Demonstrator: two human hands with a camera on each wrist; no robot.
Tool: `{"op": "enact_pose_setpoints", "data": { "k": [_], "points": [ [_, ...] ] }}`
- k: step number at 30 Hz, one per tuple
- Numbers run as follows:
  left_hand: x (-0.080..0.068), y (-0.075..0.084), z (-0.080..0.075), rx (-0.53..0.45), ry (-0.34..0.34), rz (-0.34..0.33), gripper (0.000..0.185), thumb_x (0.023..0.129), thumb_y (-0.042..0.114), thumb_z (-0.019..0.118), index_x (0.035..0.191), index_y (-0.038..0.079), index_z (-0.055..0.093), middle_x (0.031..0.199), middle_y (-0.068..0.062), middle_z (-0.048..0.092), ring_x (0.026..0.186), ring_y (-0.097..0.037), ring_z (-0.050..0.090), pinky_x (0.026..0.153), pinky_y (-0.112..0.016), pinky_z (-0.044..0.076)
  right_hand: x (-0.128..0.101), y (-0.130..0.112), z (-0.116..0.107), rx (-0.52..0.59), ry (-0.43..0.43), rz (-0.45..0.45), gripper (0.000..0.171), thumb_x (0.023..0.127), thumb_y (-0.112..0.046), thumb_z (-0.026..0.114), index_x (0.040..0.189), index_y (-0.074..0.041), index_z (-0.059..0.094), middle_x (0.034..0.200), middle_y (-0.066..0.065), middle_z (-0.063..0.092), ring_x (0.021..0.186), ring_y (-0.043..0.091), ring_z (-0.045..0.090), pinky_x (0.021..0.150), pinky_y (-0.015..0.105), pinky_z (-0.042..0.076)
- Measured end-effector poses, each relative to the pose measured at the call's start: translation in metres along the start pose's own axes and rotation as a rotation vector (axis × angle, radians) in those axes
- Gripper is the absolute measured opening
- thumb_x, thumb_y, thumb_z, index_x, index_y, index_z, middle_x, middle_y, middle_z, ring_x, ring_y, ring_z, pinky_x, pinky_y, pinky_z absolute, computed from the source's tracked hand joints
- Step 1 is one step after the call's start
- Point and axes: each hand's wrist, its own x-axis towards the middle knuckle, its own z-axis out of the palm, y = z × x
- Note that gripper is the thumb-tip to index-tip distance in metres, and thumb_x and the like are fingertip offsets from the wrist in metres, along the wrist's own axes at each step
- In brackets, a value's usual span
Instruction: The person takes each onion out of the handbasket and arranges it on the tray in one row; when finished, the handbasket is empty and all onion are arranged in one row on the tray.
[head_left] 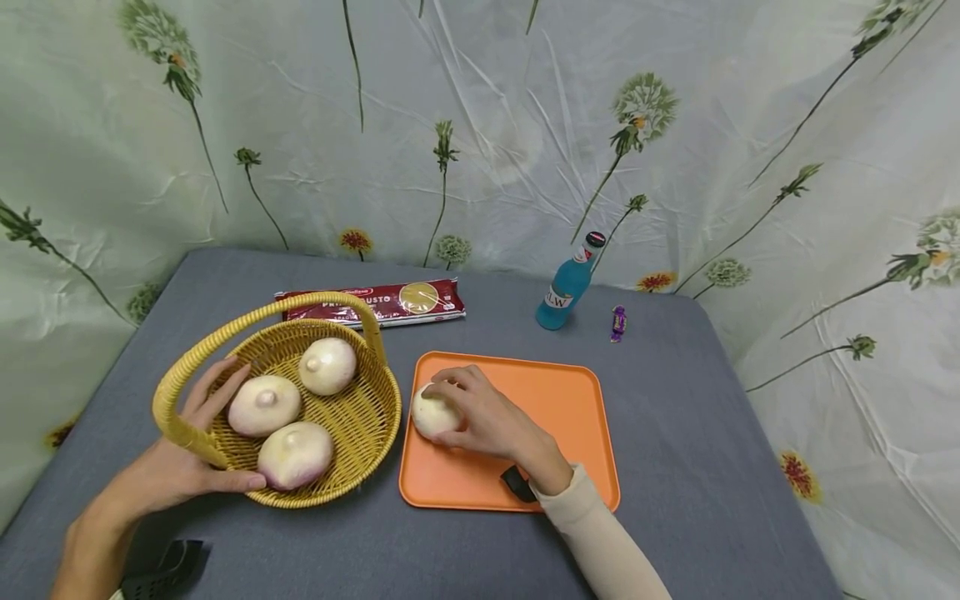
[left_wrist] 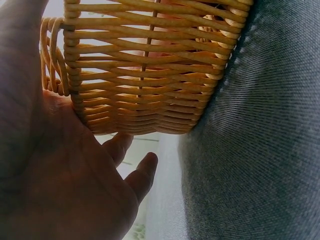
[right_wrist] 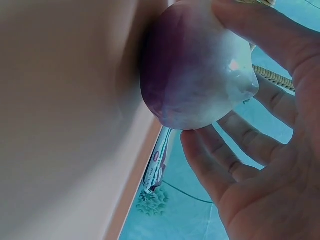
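Note:
A yellow wicker basket [head_left: 365, 417] with an arched handle holds three white turnips with purple undersides, among them a front turnip [head_left: 296, 456]. My left hand [head_left: 176, 454] grips the basket's left side, fingers over the rim and thumb at the front; in the left wrist view the woven wall [left_wrist: 145, 75] lies against this hand [left_wrist: 85, 165]. On the left part of an orange tray [head_left: 536, 375], my right hand [head_left: 487, 412] holds another turnip [head_left: 432, 415]. The right wrist view shows fingers and thumb spread round this turnip [right_wrist: 195, 70], its purple side toward the tray.
Behind the basket lies a dark red spaghetti packet [head_left: 408, 302]. A blue bottle [head_left: 567, 287] stands behind the tray, with a purple wrapped candy [head_left: 618, 323] to its right. A floral cloth [head_left: 510, 142] hangs along the back edge of the grey table [head_left: 675, 433].

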Motion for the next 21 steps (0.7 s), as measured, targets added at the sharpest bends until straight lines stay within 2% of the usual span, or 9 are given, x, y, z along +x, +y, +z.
{"op": "enact_pose_setpoints", "data": {
  "k": [11,21],
  "points": [
    [-0.0012,-0.0014,0.0005,-0.003,0.007,-0.014,0.137,0.046,0.012,0.101,0.158,0.003,0.023,0.16,-0.026,0.012,0.146,0.0,0.005,0.104,-0.004,0.007,0.0008,-0.0007,0.0029,-0.015,0.001,-0.005,0.05,0.086,-0.032,0.081,0.13,-0.018,0.062,0.133,0.005,0.054,0.122,0.022,0.046,0.095,0.037,0.05],
    [-0.0008,-0.0018,0.0001,-0.006,-0.005,-0.005,0.14,0.043,0.011,0.1,0.159,0.004,0.022,0.159,-0.027,0.011,0.146,0.001,0.004,0.104,-0.005,0.004,0.0009,-0.0027,0.0035,-0.016,0.005,-0.001,0.05,0.088,-0.034,0.078,0.132,-0.018,0.061,0.135,0.005,0.054,0.124,0.022,0.046,0.094,0.036,0.051]
  ]
}}
